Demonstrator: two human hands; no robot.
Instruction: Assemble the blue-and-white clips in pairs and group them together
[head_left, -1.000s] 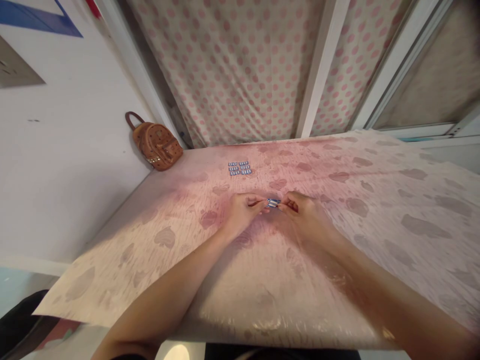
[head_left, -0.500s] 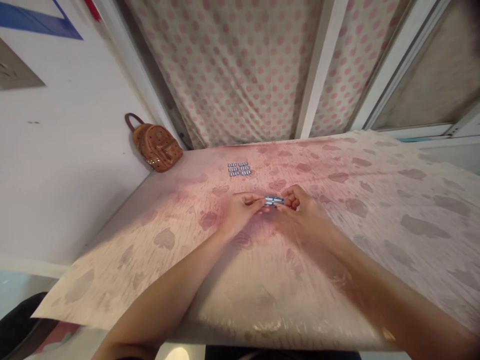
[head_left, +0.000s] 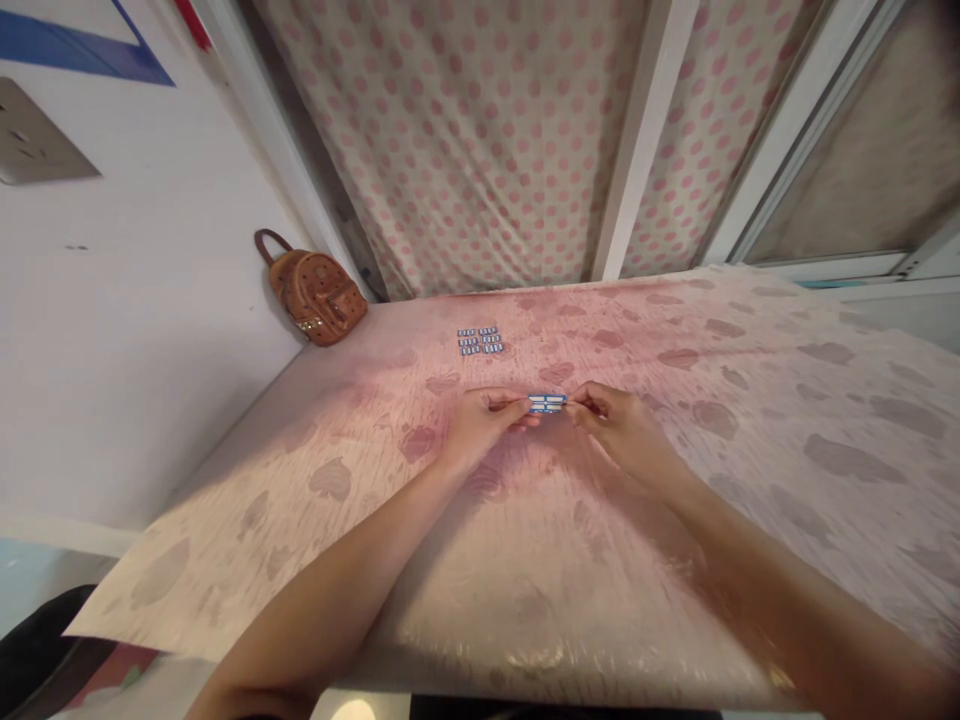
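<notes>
Held out level between two sets of fingertips: a small, flat, blue rectangular piece with white bars (head_left: pixel 547 403), face up, bars set in two rows. Whether lifted clear of the pink-and-cream, leaf-patterned tablecloth (head_left: pixel 259 470) or just touching it, impossible to tell from this angle. Pinched at its left end by the bare left hand (head_left: pixel 481 425), with thumb and forefinger nearly closed. Pinched at its right end, by the tips only, in the bare right hand (head_left: pixel 622 422), with thumb and forefinger drawn together.

Just changed: half a second ago, a looser right hand, fingers spread around that end; now, a narrow pinch. Also turned since a second ago, from tilted and partly covered to straight, with bars plain to see. By judgement, a steadier hold from both ends, and easier control of the angle. On the left, much the same grip throughout.

Beyond the hands and well apart from them, a cluster of small blue-and-white pieces (head_left: pixel 481 341), laid in two columns of three; similar in colouring to the held one, too small for finer detail. Farther off, by the white wall (head_left: pixel 150 330), a small brown backpack (head_left: pixel 321 297). Behind, a pale pink-dotted curtain (head_left: pixel 480 140).
</notes>
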